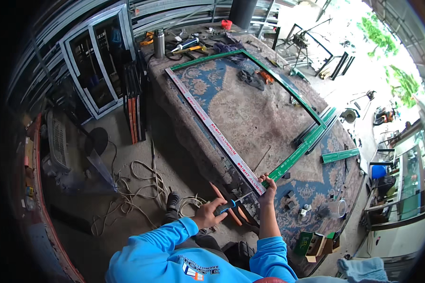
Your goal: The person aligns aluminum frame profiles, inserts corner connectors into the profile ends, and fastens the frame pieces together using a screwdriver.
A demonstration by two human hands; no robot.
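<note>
A rectangular aluminium window frame (212,129) lies on the carpet-covered table, its near side wrapped in white printed film and its other sides in green. My right hand (267,185) is closed around its nearest corner, where the white and green sides meet. In my left hand (207,214) is a screwdriver (227,206) with a blue and dark handle. Its shaft points up and right toward that same corner; whether the tip touches the frame I cannot tell.
The patterned carpet (250,104) covers the table, with a steel flask (159,45) and a caulking gun (185,45) at its far end. Green profiles (340,155), a clear container (334,209) and an open box (314,245) lie rightward. A cord (146,181) tangles on the floor.
</note>
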